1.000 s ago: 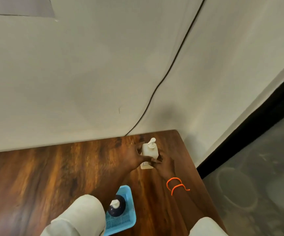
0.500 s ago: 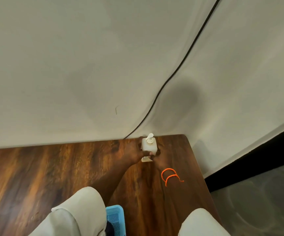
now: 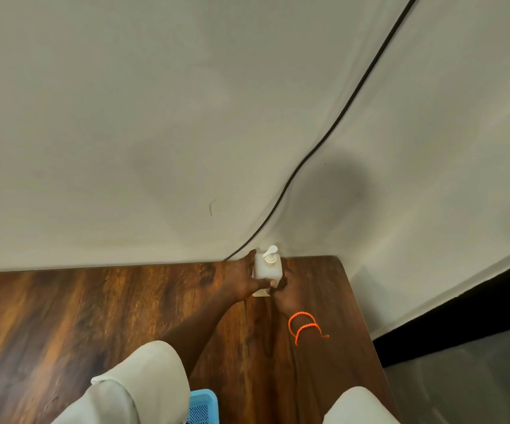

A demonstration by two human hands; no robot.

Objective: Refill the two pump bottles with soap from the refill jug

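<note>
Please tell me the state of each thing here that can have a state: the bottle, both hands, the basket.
White pump bottle: upright near the far table corner, pump head on.
Left hand: grips the bottle's left side.
Right hand: at the bottle's lower right; grip unclear.
Blue basket: at the near edge, mostly hidden; contents not visible.
</note>
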